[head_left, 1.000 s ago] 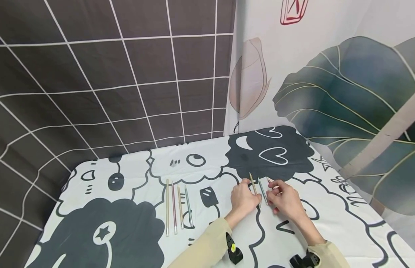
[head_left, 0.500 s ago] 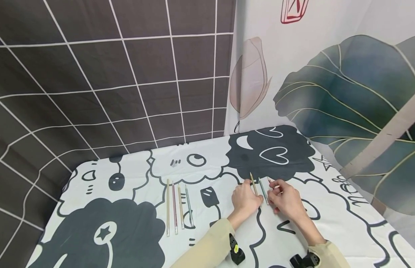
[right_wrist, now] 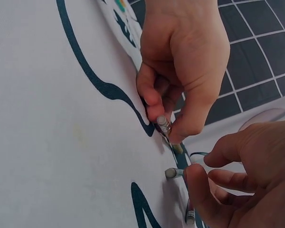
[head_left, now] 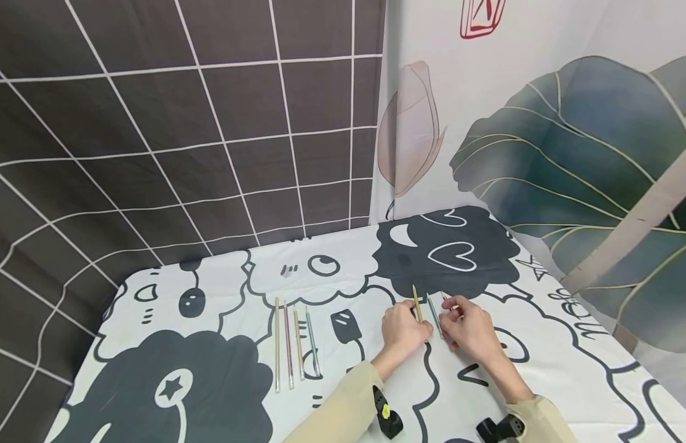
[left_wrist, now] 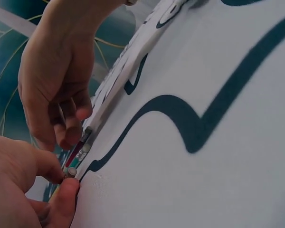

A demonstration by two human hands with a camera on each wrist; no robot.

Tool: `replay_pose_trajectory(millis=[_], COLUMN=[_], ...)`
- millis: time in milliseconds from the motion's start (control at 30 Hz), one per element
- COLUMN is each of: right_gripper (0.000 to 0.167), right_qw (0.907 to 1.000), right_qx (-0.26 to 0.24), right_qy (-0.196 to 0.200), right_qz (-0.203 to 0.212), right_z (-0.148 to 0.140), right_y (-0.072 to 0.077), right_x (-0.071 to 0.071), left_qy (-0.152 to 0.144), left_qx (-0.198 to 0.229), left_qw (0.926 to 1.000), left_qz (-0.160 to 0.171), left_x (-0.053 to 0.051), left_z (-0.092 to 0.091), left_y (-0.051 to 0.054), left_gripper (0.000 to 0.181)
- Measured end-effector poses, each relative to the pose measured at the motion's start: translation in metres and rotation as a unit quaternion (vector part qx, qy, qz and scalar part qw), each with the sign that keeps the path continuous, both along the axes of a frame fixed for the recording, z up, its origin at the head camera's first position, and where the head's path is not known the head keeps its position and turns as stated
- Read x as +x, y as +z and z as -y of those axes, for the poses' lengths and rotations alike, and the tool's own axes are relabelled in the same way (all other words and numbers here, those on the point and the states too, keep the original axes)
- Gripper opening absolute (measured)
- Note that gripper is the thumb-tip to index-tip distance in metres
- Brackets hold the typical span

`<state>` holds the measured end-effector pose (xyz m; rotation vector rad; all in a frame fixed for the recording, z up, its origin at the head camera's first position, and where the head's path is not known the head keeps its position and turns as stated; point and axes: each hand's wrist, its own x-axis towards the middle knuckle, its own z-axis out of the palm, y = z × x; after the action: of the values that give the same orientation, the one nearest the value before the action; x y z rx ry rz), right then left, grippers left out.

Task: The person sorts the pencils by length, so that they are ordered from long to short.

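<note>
My left hand (head_left: 405,332) pinches a yellow pencil (head_left: 417,301) between thumb and fingers; its end (right_wrist: 163,124) sticks out of the grip in the right wrist view. Just right of it a teal pencil (head_left: 434,315) lies on the cloth. My right hand (head_left: 471,329) is beside that pencil, fingers bent and relaxed, one fingertip at its end (right_wrist: 173,173) in the right wrist view. A red pencil (right_wrist: 190,216) lies beside the right hand, mostly hidden by it in the head view.
To the left on the patterned cloth (head_left: 237,369), several pencils lie roughly parallel, among them a yellow one (head_left: 277,344), a red one (head_left: 288,344) and a teal one (head_left: 312,341). A dark grid curtain (head_left: 237,123) and a leaf-print curtain (head_left: 586,147) hang behind.
Both hands stay almost in place. The yellow pencil in my left hand has turned slightly more upright in the head view, and less of its lower part shows.
</note>
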<state>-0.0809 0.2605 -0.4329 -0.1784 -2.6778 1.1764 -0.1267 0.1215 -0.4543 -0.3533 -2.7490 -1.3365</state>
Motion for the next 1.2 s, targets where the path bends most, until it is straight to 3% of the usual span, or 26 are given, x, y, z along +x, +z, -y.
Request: replay_pose_trajectory(millis=[333, 567, 767, 1200], right_gripper=[0.02, 0.021, 0.024, 0.022], right_qw=[0.9989, 0.9965, 0.9946, 0.9926], right_qx=[0.042, 0.08, 0.097, 0.101], right_qy=[-0.008, -0.009, -0.003, -0.002], right_qz=[0.021, 0.022, 0.036, 0.067], right_z=[0.006, 0.01, 0.012, 0.016], right_y=[0.003, 0.001, 0.001, 0.002], right_x=[-0.005, -0.011, -0.014, -0.016], left_qy=[-0.003, -0.013, -0.008, 0.003], left_qx=[0.044, 0.099, 0.12, 0.132], left_qw=[0.9963, 0.9854, 0.9783, 0.9717], left_qz=[0.074, 0.138, 0.169, 0.195], left_x=[-0.003, -0.002, -0.002, 0.001], left_z=[0.006, 0.007, 0.006, 0.009], left_y=[0.009, 0.011, 0.013, 0.017], left_gripper=[0.036, 0.035, 0.038, 0.037])
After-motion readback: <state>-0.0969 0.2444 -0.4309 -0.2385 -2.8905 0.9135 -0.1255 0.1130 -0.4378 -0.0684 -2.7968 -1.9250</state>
